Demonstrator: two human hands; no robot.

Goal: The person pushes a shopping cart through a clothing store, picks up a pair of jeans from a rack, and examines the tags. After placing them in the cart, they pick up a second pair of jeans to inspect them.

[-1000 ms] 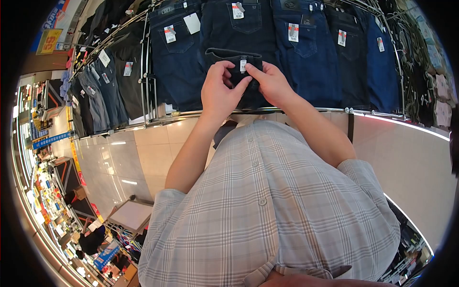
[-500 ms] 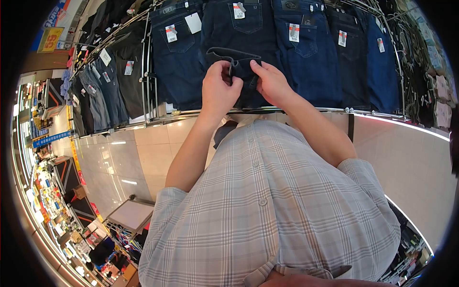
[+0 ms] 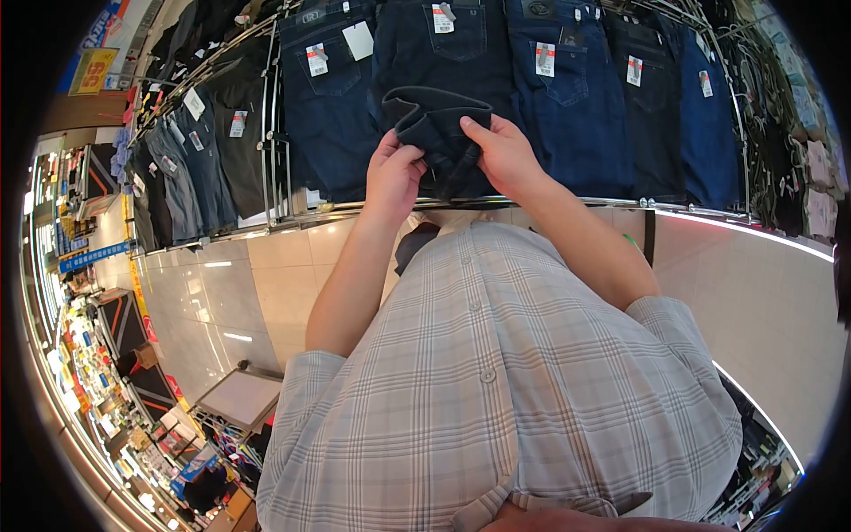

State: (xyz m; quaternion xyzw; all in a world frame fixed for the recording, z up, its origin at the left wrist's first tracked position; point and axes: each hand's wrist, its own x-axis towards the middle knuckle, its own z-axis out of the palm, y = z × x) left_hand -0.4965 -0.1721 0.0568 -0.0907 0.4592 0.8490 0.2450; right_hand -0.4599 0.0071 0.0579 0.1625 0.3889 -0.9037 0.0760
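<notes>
Both hands hold the waistband of a dark pair of trousers [image 3: 439, 126] above the rack. My left hand [image 3: 393, 175] pinches its left side, thumb on the front. On the right side, my right hand [image 3: 507, 157] grips the cloth with the thumb on top. Between the hands the waistband stands partly open in a loop, and the lower part hangs in folds. Directly behind it lie black jeans [image 3: 443, 62] with a price tag [image 3: 442, 18].
Dark blue jeans [image 3: 572, 115] with tags lie to the right, more jeans [image 3: 328, 124] to the left. A metal rail [image 3: 346, 211] runs along the rack's near edge. Trousers [image 3: 199, 146] hang at the left. A white-topped stand [image 3: 239, 396] is on the floor at lower left.
My left hand has moved slightly left and down, and the hands are farther apart. The waistband is spread wider between them.
</notes>
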